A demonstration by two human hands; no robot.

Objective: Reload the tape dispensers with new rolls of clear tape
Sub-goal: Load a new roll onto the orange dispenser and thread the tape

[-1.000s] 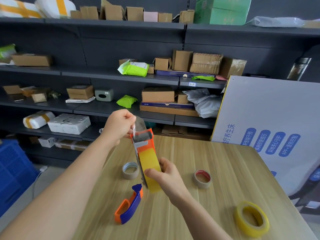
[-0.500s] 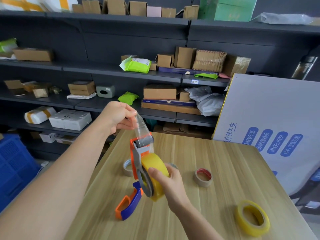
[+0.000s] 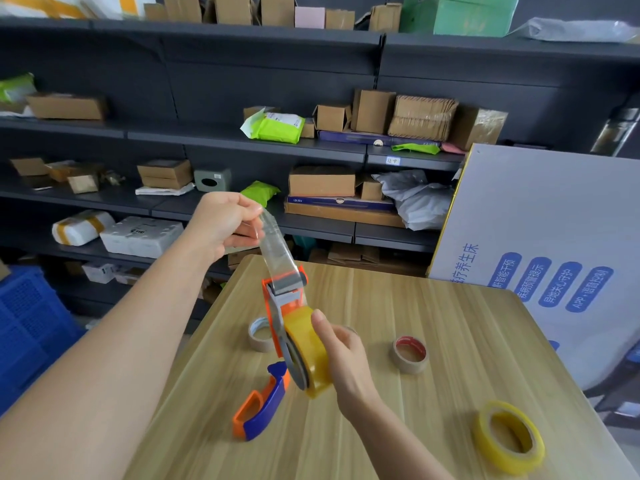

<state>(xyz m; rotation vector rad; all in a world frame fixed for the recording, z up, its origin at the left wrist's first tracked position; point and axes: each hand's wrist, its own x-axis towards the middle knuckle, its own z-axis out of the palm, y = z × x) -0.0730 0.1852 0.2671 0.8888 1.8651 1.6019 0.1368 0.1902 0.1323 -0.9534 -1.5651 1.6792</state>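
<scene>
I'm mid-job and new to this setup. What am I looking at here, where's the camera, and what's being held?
No robot here: one camera on a person's head looks down at their two bare hands. The left hand pinches a strip of clear tape pulled up over the roller of an orange dispenser. The right hand grips the yellowish roll mounted on it. On the wooden table lie an orange-and-blue handle piece, a plain core, a red-lined core and a spare roll. Shelves of boxes stand behind.
</scene>
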